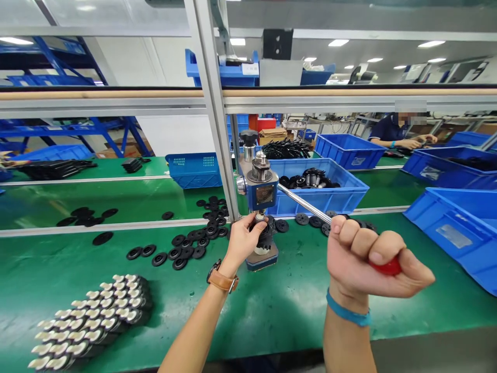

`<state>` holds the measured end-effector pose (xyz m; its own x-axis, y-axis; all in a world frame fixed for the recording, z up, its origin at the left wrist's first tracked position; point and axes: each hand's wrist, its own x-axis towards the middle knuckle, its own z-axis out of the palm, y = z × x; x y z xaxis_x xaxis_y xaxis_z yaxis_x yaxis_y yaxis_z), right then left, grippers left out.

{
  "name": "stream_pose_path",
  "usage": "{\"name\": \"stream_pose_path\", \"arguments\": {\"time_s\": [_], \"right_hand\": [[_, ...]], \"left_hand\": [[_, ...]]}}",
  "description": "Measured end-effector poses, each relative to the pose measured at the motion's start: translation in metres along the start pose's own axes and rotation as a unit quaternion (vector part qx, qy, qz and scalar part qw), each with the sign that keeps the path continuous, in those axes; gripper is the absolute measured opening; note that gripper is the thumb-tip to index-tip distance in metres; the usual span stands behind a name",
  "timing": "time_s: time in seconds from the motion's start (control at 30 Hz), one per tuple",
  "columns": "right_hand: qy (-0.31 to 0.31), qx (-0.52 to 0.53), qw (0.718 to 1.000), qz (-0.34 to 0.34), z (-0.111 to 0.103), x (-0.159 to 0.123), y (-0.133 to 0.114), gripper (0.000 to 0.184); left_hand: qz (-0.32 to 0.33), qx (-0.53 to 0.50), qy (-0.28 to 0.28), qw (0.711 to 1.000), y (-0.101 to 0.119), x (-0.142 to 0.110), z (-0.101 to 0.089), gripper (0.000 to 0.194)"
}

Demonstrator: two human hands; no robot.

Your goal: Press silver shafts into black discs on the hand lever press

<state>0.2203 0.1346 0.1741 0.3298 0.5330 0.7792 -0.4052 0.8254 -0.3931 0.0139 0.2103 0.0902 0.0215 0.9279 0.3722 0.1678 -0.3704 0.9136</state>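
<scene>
Right hand (363, 259) clenched, fingers wrapped round the lever (305, 204) of the blue arbor press (253, 196); left hand (244, 242) pinching a pale-topped part (260, 218) below!

Bright ceiling panels (338, 43) light the scene, leaving soft glare on the green worktop (298, 305) and stretched edges.

Looks smooth and glossy on the counter (295, 316), polished metal on the lever (305, 203), matt plastic on the black discs (159, 259)
</scene>
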Motion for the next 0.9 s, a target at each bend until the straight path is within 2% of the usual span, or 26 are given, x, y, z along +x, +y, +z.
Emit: {"name": "stream_pose_path", "arguments": {"time_s": [0.17, 0.53, 0.7, 0.8, 0.83, 0.9], "right_hand": [[-0.035, 0.002, 0.999, 0.010, -0.007, -0.003, 0.002, 0.038], [-0.052, 0.041, 0.998, -0.004, -0.010, -0.003, 0.005, 0.038], [0.018, 0.054, 0.998, 0.020, 0.000, 0.006, -0.001, 0.037], [0.049, 0.009, 0.999, 0.023, 0.004, -0.001, -0.003, 0.042], [0.041, -0.020, 0.998, 0.030, 0.004, -0.009, -0.002, 0.043], [-0.022, -0.103, 0.992, 0.070, 0.003, -0.032, 0.003, 0.046]], "left_hand": [[0.003, 0.008, 0.002, 1.000, 0.001, -0.001, 0.000, 0.024], [-0.011, -0.002, 0.000, 1.000, 0.005, 0.001, 0.000, 0.024], [-0.011, -0.013, 0.019, 1.000, 0.014, -0.007, -0.001, 0.018], [-0.046, -0.113, 0.063, 0.991, 0.018, -0.032, -0.004, 0.023], [-0.080, -0.182, 0.082, 0.977, 0.020, -0.043, -0.006, 0.026], [-0.174, -0.330, 0.095, 0.923, 0.021, -0.067, -0.008, 0.029]]}}
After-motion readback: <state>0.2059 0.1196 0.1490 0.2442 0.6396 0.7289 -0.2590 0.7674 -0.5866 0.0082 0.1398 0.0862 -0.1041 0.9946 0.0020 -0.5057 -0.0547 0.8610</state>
